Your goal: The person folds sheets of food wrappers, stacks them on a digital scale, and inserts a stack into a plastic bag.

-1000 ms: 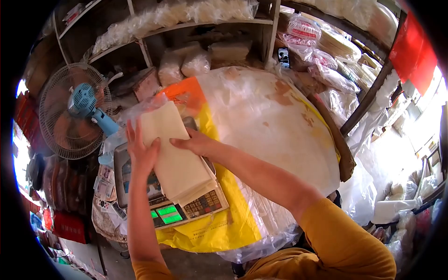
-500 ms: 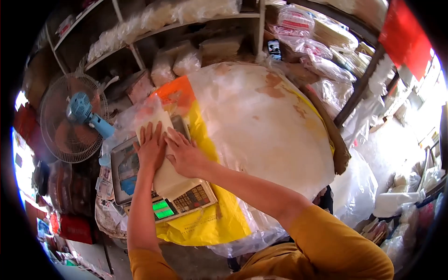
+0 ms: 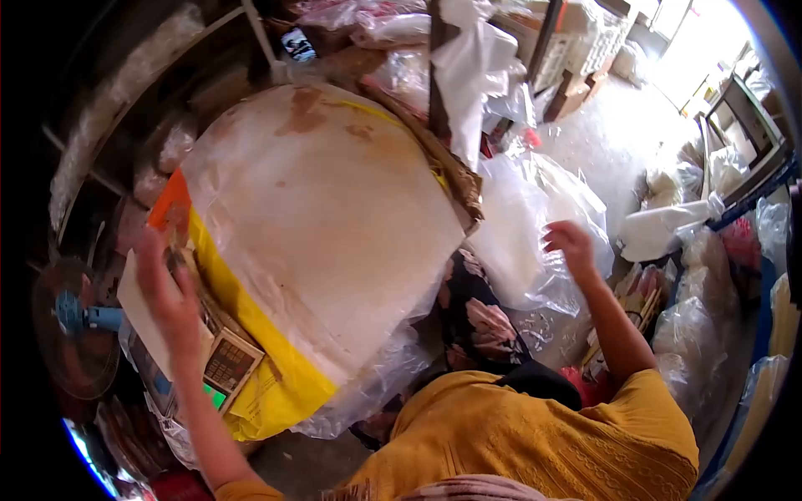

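Observation:
My left hand point(image 3: 170, 296) is over the scale at the left, its fingers stretched out and slightly blurred, with nothing in its grasp. Beneath and beside it a pale stack of thin sheets point(image 3: 138, 299) rests on the scale point(image 3: 234, 361), whose green display point(image 3: 215, 397) is lit. Out to the right, my right hand point(image 3: 573, 245) hangs in the air with loosely bent fingers and holds nothing I can see. Nearest to it is a large clear plastic bag point(image 3: 514, 250) with whitish contents, low beside the table.
A round table with a whitish, brown-stained cover point(image 3: 326, 200) fills the middle. Yellow sheeting point(image 3: 276, 367) lies along its left side. A blue fan point(image 3: 71, 313) stands at far left. Bagged goods point(image 3: 697, 334) crowd the right side, and a phone point(image 3: 298, 45) is propped at the back.
The view has swung to the right. My right hand has left the sheets and moved far right, toward the plastic bag. My left hand has lifted off the pressed stack.

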A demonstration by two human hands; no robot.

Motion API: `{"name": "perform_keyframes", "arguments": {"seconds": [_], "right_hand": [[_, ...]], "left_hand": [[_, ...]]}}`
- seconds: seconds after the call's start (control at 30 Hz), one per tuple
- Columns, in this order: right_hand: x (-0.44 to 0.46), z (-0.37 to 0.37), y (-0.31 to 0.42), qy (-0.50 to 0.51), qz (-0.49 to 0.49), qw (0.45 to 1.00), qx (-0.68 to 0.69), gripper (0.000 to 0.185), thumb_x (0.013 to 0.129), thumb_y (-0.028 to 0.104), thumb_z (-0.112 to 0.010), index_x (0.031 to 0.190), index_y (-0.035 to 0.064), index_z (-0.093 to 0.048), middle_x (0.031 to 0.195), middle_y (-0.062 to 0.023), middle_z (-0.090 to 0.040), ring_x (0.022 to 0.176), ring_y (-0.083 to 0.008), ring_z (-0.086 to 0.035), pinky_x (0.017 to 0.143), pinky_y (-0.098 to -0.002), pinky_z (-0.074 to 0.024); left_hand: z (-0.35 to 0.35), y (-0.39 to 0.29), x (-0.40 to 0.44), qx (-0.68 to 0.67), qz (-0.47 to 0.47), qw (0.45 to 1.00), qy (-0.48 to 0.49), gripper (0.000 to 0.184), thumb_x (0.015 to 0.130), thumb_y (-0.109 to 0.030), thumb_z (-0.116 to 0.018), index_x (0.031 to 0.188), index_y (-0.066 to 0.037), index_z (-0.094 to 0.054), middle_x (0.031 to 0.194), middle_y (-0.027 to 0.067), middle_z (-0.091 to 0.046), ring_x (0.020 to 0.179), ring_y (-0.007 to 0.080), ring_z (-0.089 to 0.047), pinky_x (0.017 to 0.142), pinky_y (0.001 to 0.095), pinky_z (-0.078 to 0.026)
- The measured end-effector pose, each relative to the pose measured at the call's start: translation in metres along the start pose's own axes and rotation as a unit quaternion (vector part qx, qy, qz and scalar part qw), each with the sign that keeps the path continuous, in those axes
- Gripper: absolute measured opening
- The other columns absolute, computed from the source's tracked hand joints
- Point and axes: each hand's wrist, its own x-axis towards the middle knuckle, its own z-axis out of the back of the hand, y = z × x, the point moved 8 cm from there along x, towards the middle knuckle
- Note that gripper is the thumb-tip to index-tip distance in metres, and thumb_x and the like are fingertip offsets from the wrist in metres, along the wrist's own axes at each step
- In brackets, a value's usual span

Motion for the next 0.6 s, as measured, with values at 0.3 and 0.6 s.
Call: {"name": "perform_keyframes", "arguments": {"seconds": [0.3, 0.6], "right_hand": [[-0.012, 0.079, -0.237, 0.090, -0.140, 0.904, -0.394, 0.023, 0.077, 0.008, -0.053, 0.091, 0.0026, -0.070, 0.086, -0.0159, -0.069, 0.083, -0.0298, -0.066, 0.077, -0.0364, -0.0510], [-0.072, -0.125, -0.335, 0.385, -0.097, 0.884, -0.248, 0.030, 0.078, 0.026, -0.062, 0.097, 0.0043, -0.067, 0.094, -0.0210, -0.066, 0.088, -0.0332, -0.065, 0.078, -0.0408, -0.0495]], "left_hand": [[-0.236, -0.202, -0.050, -0.275, 0.049, 0.925, 0.258, 0.048, 0.085, -0.015, -0.060, 0.129, -0.001, -0.047, 0.137, 0.0181, -0.043, 0.130, 0.0354, -0.036, 0.108, 0.0431, -0.027], [-0.268, -0.235, -0.054, -0.171, 0.053, 0.955, 0.237, 0.048, 0.091, -0.018, -0.045, 0.135, -0.002, -0.040, 0.143, 0.0183, -0.035, 0.133, 0.0355, -0.030, 0.109, 0.0479, -0.022]]}}
